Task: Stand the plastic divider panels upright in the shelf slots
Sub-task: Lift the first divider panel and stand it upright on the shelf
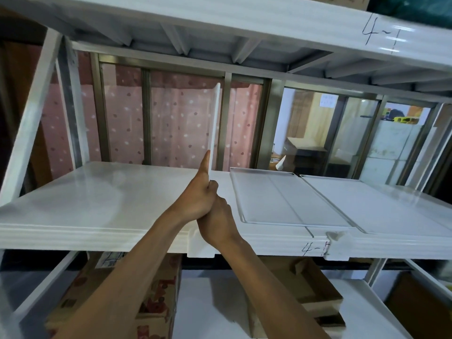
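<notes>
A thin clear plastic divider panel (pixel 214 123) stands upright, edge-on to me, on the white shelf (pixel 97 204). My left hand (pixel 198 194) grips its near edge low down, index finger stretched up along it. My right hand (pixel 217 221) presses against the same edge just below the left. Two more clear divider panels lie flat on the shelf to the right: one (pixel 283 201) beside my hands and another (pixel 381 209) further right.
An upper white shelf (pixel 269 23) marked "4-" hangs close overhead. Behind the rack are a metal window frame and a pink dotted curtain (pixel 171 118). Cardboard boxes (pixel 156 304) sit on the lower shelf. The rack's white upright post (pixel 31 123) stands at the left.
</notes>
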